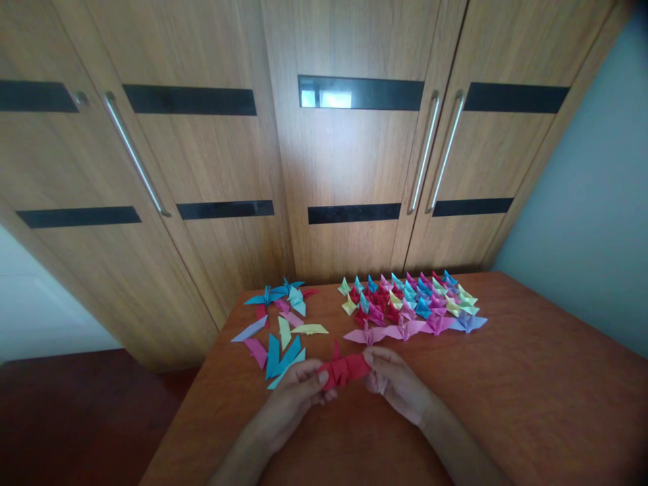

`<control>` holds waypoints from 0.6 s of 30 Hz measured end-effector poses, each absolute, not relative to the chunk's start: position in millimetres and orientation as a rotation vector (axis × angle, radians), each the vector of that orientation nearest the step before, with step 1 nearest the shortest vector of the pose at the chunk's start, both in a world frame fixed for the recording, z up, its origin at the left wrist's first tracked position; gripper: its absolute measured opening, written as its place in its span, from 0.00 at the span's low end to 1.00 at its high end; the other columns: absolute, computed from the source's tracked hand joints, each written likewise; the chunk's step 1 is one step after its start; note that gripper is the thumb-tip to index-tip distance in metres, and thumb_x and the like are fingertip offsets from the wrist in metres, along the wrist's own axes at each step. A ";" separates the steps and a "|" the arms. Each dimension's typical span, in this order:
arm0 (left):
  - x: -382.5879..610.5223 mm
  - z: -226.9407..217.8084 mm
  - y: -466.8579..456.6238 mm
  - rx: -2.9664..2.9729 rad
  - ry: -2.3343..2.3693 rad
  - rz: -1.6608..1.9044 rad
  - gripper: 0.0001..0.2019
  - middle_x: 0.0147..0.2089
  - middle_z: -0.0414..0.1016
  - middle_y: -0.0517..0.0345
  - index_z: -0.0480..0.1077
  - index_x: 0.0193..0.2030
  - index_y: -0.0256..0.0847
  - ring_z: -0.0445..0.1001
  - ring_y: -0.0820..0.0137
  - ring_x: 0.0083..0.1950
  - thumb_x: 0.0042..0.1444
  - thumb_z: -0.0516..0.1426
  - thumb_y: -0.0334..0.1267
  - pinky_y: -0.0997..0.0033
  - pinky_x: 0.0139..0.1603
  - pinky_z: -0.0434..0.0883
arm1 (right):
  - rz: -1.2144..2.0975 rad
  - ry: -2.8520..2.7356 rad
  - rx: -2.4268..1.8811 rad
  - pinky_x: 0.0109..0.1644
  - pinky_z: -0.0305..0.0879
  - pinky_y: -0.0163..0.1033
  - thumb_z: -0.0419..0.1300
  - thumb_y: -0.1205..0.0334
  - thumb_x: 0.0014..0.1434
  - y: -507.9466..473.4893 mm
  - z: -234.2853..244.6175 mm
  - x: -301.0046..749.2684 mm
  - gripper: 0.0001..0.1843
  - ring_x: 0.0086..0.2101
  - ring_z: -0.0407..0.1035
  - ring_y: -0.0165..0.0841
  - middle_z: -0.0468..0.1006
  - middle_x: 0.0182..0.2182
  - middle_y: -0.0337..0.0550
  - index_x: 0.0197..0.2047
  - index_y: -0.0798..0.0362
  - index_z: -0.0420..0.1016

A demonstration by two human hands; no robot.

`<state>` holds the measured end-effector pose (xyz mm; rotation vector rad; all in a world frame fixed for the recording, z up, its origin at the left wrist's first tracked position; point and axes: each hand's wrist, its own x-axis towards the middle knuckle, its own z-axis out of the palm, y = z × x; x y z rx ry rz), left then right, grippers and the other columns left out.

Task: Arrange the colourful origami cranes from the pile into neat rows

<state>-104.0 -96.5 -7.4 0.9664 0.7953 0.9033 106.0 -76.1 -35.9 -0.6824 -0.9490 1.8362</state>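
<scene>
A red folded paper figure [344,370] is stretched between both hands just above the brown table [531,391]. My left hand [298,397] pinches its left end, fingers curled closed. My right hand [392,381] pinches its right end, fingers likewise closed. Directly behind the red figure lies a pink folded paper figure [365,335].
Several folded paper figures in blue, pink and green lie loosely at the table's back left [283,324]. A denser cluster of many-coloured figures [412,304] sits at the back centre. Wooden wardrobe doors [349,155] with metal handles stand behind the table; a pale wall [597,223] is to the right.
</scene>
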 end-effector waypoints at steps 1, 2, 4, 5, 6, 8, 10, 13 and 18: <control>-104.0 -7.9 -96.3 0.932 0.777 0.916 0.08 0.29 0.73 0.57 0.73 0.32 0.36 0.68 0.75 0.30 0.53 0.60 0.40 0.77 0.33 0.62 | 1.832 -0.945 -0.672 0.23 0.48 0.29 0.62 0.56 0.55 -75.9 -35.1 106.6 0.13 0.18 0.56 0.21 0.65 0.17 0.32 0.26 0.55 0.68; -104.0 -8.3 -95.9 0.903 0.765 0.926 0.08 0.29 0.73 0.57 0.73 0.32 0.36 0.68 0.75 0.30 0.53 0.60 0.39 0.77 0.33 0.62 | 1.826 -0.945 -0.669 0.23 0.48 0.29 0.62 0.55 0.55 -76.0 -34.0 107.0 0.14 0.18 0.55 0.21 0.64 0.17 0.32 0.25 0.56 0.67; -104.3 -8.5 -95.2 0.866 0.752 0.934 0.07 0.28 0.72 0.57 0.72 0.31 0.36 0.68 0.76 0.30 0.52 0.61 0.39 0.77 0.32 0.63 | 1.808 -0.954 -0.682 0.23 0.47 0.30 0.62 0.54 0.54 -76.3 -31.4 107.4 0.15 0.18 0.54 0.21 0.63 0.16 0.31 0.25 0.55 0.67; -104.5 -8.4 -94.9 0.853 0.748 0.936 0.07 0.28 0.72 0.58 0.72 0.30 0.36 0.68 0.76 0.29 0.52 0.62 0.39 0.77 0.32 0.63 | 1.798 -0.961 -0.695 0.23 0.47 0.30 0.63 0.53 0.54 -76.6 -30.1 107.3 0.16 0.18 0.53 0.21 0.63 0.16 0.31 0.24 0.55 0.66; -104.9 -8.2 -94.6 0.843 0.747 0.941 0.08 0.28 0.72 0.58 0.72 0.30 0.36 0.68 0.76 0.29 0.51 0.62 0.39 0.77 0.32 0.63 | 1.787 -0.966 -0.712 0.23 0.46 0.30 0.63 0.53 0.53 -76.7 -29.0 107.2 0.17 0.18 0.52 0.21 0.62 0.16 0.31 0.24 0.55 0.66; -105.7 -7.8 -94.2 0.838 0.755 0.959 0.09 0.27 0.71 0.59 0.71 0.28 0.36 0.68 0.76 0.28 0.50 0.63 0.39 0.77 0.31 0.62 | 1.758 -0.963 -0.752 0.23 0.46 0.30 0.63 0.51 0.52 -76.5 -27.4 106.9 0.18 0.18 0.51 0.21 0.61 0.16 0.30 0.24 0.55 0.65; -106.6 -7.9 -93.7 0.864 0.776 0.975 0.10 0.26 0.70 0.60 0.70 0.27 0.36 0.67 0.76 0.28 0.50 0.63 0.40 0.77 0.31 0.62 | 1.715 -0.964 -0.795 0.24 0.45 0.30 0.63 0.49 0.52 -75.2 -27.1 106.9 0.18 0.19 0.50 0.22 0.59 0.16 0.29 0.24 0.54 0.64; -106.7 -9.3 -92.1 0.949 0.844 0.962 0.12 0.25 0.70 0.60 0.68 0.26 0.36 0.66 0.75 0.28 0.52 0.61 0.43 0.77 0.30 0.61 | 1.588 -1.036 -0.908 0.23 0.45 0.31 0.62 0.48 0.53 -71.7 -27.8 107.8 0.19 0.19 0.50 0.22 0.59 0.16 0.30 0.24 0.54 0.63; -104.6 -13.0 -87.9 1.083 1.067 0.944 0.14 0.28 0.71 0.59 0.67 0.28 0.36 0.65 0.76 0.28 0.54 0.58 0.47 0.78 0.28 0.59 | 1.103 -1.170 -1.134 0.24 0.50 0.32 0.57 0.48 0.56 -70.0 -25.9 112.0 0.17 0.21 0.54 0.26 0.61 0.19 0.33 0.25 0.52 0.65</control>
